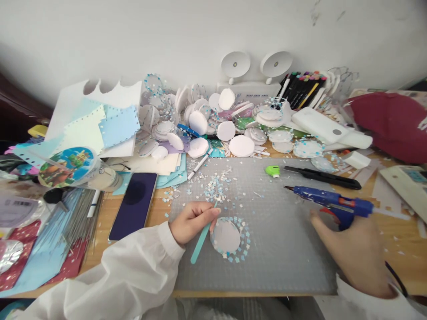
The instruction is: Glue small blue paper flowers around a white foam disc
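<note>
Attention belongs on the white disc (pixel 227 238), flat on the grey mat (pixel 273 271) just beside the left hand (pixel 193 222), with a loop of small blue and white pieces (pixel 247 242) around it. The loop bows away from the disc along the right, leaving a strip of mat between them, so any dab of glue would be best aimed where pieces and rim meet. The left hand pinches a teal stick (pixel 201 245) between thumb and forefinger, its long end slanting down toward the near edge, and a fingertip reaches the disc's left side; a light touch there should steady the disc without bending the loop. The right hand (pixel 362 251) is at the handle of the blue glue gun (pixel 333 202), thumb spread toward the front; whether the fingers have closed round it I cannot tell. Its dark nozzle points left, near the black craft knife (pixel 323 178), so lifting it clear of knife and left fingertips alike seems wise. Loose pieces (pixel 216 186) lie scattered beyond the disc; keeping them from wet glue would leave a cleaner edge
</note>
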